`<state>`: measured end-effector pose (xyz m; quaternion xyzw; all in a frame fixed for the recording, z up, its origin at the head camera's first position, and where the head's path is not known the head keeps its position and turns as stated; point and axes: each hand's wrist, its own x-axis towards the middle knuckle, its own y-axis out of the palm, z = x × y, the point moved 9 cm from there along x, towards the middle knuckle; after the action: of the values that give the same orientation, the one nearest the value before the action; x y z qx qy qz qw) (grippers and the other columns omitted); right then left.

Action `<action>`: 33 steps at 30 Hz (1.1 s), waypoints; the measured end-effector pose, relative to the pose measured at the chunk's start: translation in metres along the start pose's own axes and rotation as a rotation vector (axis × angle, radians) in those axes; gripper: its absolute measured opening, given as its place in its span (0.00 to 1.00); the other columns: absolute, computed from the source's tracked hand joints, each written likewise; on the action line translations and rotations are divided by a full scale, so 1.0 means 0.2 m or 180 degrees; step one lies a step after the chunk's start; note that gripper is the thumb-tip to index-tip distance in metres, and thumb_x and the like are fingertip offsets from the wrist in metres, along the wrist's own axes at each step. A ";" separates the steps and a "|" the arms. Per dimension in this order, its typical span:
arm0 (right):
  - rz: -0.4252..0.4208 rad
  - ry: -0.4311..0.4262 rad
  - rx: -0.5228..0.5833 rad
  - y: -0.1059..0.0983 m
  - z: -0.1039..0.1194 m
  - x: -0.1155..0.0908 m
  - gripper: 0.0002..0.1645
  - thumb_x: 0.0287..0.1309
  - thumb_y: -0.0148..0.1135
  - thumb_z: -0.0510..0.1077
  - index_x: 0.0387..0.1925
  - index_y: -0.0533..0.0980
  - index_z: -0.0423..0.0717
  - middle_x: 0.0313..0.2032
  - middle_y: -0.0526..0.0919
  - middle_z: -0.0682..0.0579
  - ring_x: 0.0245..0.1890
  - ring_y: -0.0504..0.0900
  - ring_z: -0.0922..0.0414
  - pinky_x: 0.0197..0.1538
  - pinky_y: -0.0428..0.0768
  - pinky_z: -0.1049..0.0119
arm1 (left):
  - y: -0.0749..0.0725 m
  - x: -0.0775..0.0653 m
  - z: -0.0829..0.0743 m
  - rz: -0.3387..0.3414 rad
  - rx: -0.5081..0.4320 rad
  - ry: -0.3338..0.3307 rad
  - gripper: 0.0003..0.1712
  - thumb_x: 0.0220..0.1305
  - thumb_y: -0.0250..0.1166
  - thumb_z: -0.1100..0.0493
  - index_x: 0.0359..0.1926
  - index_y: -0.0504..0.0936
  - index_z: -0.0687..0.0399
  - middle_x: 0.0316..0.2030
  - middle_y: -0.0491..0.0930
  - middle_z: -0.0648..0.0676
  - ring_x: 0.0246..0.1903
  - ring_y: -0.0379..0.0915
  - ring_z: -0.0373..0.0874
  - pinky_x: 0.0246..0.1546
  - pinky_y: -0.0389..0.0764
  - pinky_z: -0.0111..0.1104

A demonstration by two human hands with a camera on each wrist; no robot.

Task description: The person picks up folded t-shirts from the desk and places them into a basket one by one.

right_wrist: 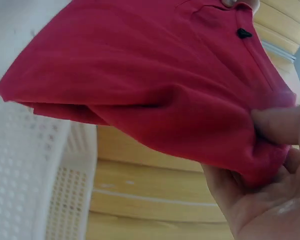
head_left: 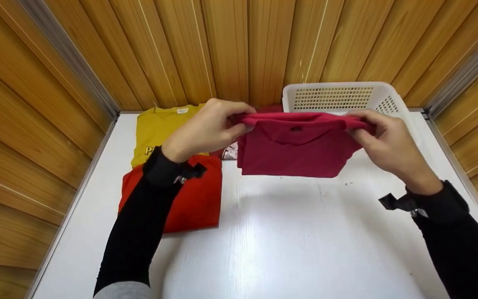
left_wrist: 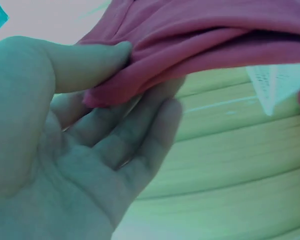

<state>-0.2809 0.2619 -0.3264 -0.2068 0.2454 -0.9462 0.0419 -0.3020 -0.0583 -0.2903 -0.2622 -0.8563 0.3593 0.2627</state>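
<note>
Over the white tabletop (head_left: 280,249), holds the folded crimson shirt (head_left: 293,155) up by its upper corners, pinched in the grip of left hand (head_left: 210,126) and right hand (head_left: 392,141), near the white basket (head_left: 338,85).

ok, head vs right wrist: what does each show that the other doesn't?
Head only: the yellow shirt, the orange-red folded garment and the black sleeves.

Right wrist only: the palm side of the right hand, under the pinched corner.

Both: the crimson shirt with its dark neck label, the right hand pinching it, the left hand (just a sliver at the top edge in the wrist view), the white basket and the wood-look wall.
</note>
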 end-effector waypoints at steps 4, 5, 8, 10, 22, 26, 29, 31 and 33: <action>-0.0551 0.0085 -0.0030 -0.19 -0.04 0.03 0.16 0.75 0.62 0.33 0.57 0.87 0.40 0.42 0.89 0.59 0.29 0.84 0.64 0.34 0.84 0.77 | 0.03 0.15 -0.12 -0.0286 -0.0001 0.0233 0.10 0.79 0.68 0.58 0.55 0.90 0.55 0.42 0.90 0.50 0.35 0.82 0.39 0.40 0.86 0.31; -0.0649 0.0126 -0.0027 -0.24 -0.06 0.03 0.16 0.75 0.61 0.33 0.57 0.87 0.40 0.41 0.88 0.59 0.29 0.83 0.64 0.34 0.83 0.78 | 0.05 0.18 -0.14 -0.0317 0.0012 0.0279 0.10 0.79 0.68 0.58 0.55 0.90 0.55 0.42 0.89 0.50 0.35 0.81 0.39 0.40 0.85 0.30; -0.0825 0.0240 0.0114 -0.37 -0.13 0.06 0.16 0.74 0.61 0.33 0.57 0.87 0.38 0.40 0.88 0.58 0.30 0.83 0.63 0.34 0.83 0.78 | 0.14 0.28 -0.22 -0.0299 0.0063 0.0383 0.11 0.80 0.67 0.58 0.55 0.90 0.55 0.43 0.90 0.50 0.36 0.80 0.39 0.42 0.83 0.28; -0.0874 0.0303 0.0236 -0.44 -0.18 0.07 0.17 0.74 0.61 0.33 0.58 0.86 0.38 0.40 0.89 0.58 0.30 0.84 0.63 0.34 0.84 0.78 | 0.20 0.35 -0.25 -0.0183 0.0081 0.0383 0.12 0.80 0.67 0.59 0.58 0.89 0.54 0.45 0.91 0.51 0.39 0.81 0.39 0.45 0.83 0.26; -0.0943 0.0775 0.0001 -0.67 -0.32 0.13 0.18 0.78 0.58 0.38 0.63 0.83 0.48 0.47 0.83 0.60 0.44 0.78 0.62 0.40 0.80 0.80 | 0.37 0.69 -0.17 0.0202 -0.0669 -0.0236 0.16 0.82 0.63 0.60 0.65 0.86 0.52 0.53 0.90 0.50 0.47 0.85 0.38 0.52 0.84 0.25; -0.0719 0.1091 -0.0166 -0.66 -0.46 0.23 0.17 0.79 0.58 0.43 0.62 0.83 0.55 0.46 0.80 0.63 0.44 0.76 0.64 0.40 0.78 0.80 | 0.44 0.80 -0.04 0.0201 -0.0553 -0.0493 0.16 0.84 0.60 0.60 0.65 0.85 0.52 0.55 0.88 0.51 0.49 0.82 0.40 0.51 0.82 0.26; -0.0598 0.1199 -0.0468 -0.64 -0.55 0.31 0.16 0.79 0.58 0.48 0.61 0.83 0.59 0.45 0.78 0.66 0.44 0.75 0.66 0.41 0.75 0.80 | 0.47 0.85 0.04 0.0128 -0.0376 -0.0589 0.15 0.84 0.59 0.61 0.64 0.85 0.52 0.56 0.88 0.51 0.50 0.79 0.39 0.51 0.81 0.25; -0.0551 0.1212 -0.0718 -0.64 -0.60 0.36 0.17 0.78 0.58 0.50 0.62 0.83 0.59 0.44 0.78 0.68 0.44 0.74 0.66 0.41 0.74 0.80 | 0.49 0.88 0.09 0.0064 -0.0242 -0.0632 0.16 0.83 0.59 0.62 0.64 0.85 0.52 0.56 0.88 0.51 0.49 0.79 0.39 0.51 0.80 0.25; -0.0472 0.1172 -0.1018 -0.62 -0.64 0.41 0.20 0.78 0.57 0.51 0.63 0.83 0.54 0.44 0.80 0.63 0.44 0.74 0.64 0.42 0.72 0.78 | 0.51 0.91 0.13 -0.0015 -0.0049 -0.0653 0.16 0.82 0.59 0.63 0.63 0.86 0.53 0.55 0.89 0.52 0.49 0.79 0.39 0.53 0.80 0.26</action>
<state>-0.4057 0.4137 -0.3384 -0.0524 0.3796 -0.9175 -0.1062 -0.4244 0.1061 -0.3353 -0.2240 -0.8820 0.3771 0.1724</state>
